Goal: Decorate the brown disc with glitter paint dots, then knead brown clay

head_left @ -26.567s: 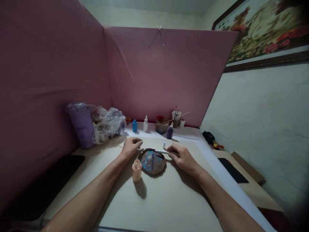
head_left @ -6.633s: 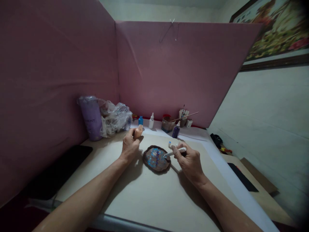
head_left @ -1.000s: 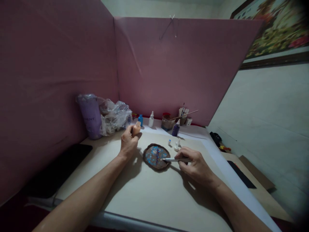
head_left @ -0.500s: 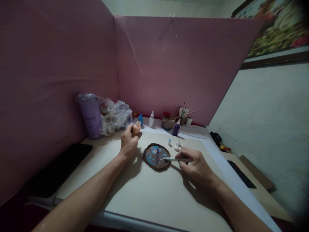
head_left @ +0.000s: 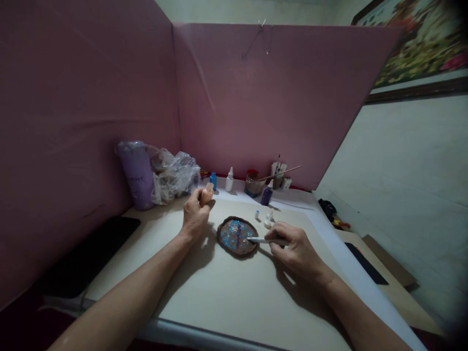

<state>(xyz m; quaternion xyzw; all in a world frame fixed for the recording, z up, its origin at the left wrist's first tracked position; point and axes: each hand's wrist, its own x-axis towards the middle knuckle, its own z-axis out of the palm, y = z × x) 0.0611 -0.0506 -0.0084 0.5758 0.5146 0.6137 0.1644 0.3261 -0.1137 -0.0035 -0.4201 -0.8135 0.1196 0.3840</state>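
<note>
While left hand [head_left: 195, 217] clasps bottle [head_left: 206, 193], right hand [head_left: 298, 251] pinches pen [head_left: 263, 240].

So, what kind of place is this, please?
Probably a small home craft corner. Pink boards screen a table with paint bottles and a cup of brushes. The right hand holds a pen to a painted brown disc; the left hand grips an orange bottle.

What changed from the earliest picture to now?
The left hand picked up the small peach bottle that had stood on the table beside the brown painted disc. The right hand still holds the white pen to the disc.
</note>
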